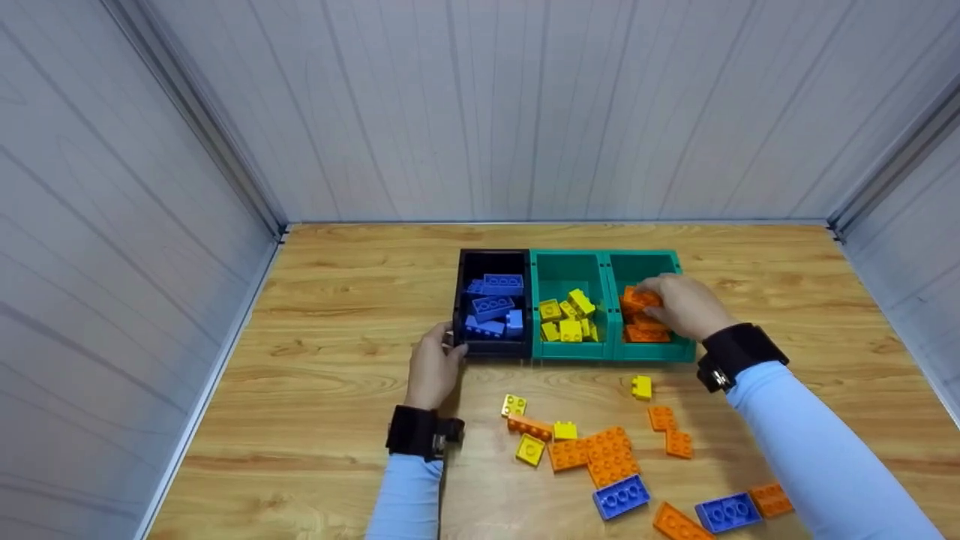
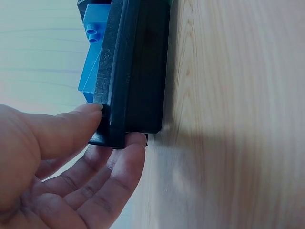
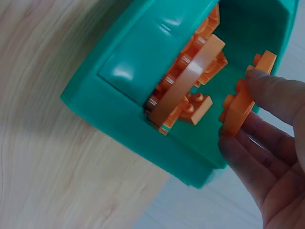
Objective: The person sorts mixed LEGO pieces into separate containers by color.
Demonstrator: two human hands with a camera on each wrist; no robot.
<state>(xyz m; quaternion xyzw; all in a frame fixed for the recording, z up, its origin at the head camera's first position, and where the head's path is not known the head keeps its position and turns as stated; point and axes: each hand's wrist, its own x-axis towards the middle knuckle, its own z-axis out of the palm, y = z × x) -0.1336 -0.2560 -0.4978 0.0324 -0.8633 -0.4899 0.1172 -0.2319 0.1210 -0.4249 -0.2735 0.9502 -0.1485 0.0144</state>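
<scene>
My left hand [image 1: 433, 370] grips the front left corner of a black bin [image 1: 495, 351]; in the left wrist view its thumb lies on the rim and its fingers curl beneath the lip. Several blue bricks [image 1: 493, 307] lie inside. My right hand [image 1: 686, 306] reaches into the right green bin [image 1: 660, 353]. There it pinches a studded orange brick [image 3: 239, 106] between thumb and fingers, above several other orange bricks [image 3: 187, 78]. The middle green bin [image 1: 574, 351], between the two, contains several yellow bricks [image 1: 570, 330].
On the wooden table [image 1: 322, 420] in front of the bins lie loose bricks: several orange ones [image 1: 611, 456], yellow ones such as a small one [image 1: 641, 387], and two blue ones, one [image 1: 621, 496] nearer the middle. Pale panel walls [image 1: 495, 112] enclose the back and sides.
</scene>
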